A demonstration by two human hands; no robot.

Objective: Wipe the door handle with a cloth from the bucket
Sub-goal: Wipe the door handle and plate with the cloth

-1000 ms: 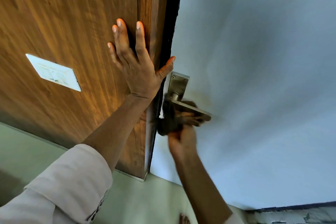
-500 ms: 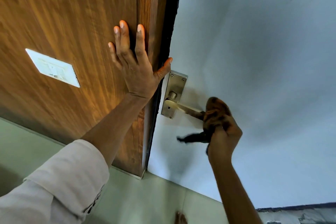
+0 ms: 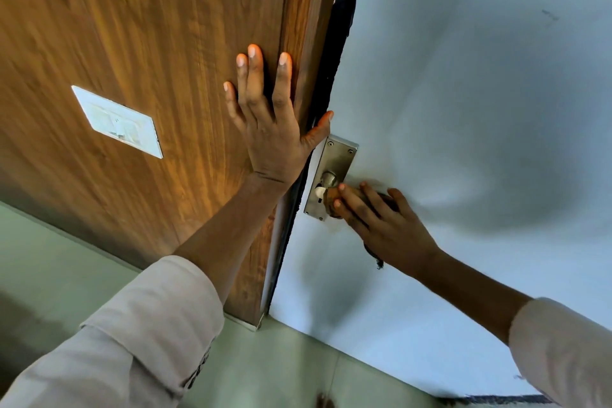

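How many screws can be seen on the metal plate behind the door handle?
3. On the brushed steel backplate, one screw is at the top left corner, one at the top right, one at the bottom edge. The right hand may hide another.

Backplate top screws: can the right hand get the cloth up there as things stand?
Probably yes. The right hand holds the cloth low on the backplate, whose top is bare. Only the left hand's thumb sits near its upper corner.

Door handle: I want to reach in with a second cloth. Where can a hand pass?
Free: pale door face right of the backplate. Crowded: right hand and cloth cover the lever; left hand spans the door edge.
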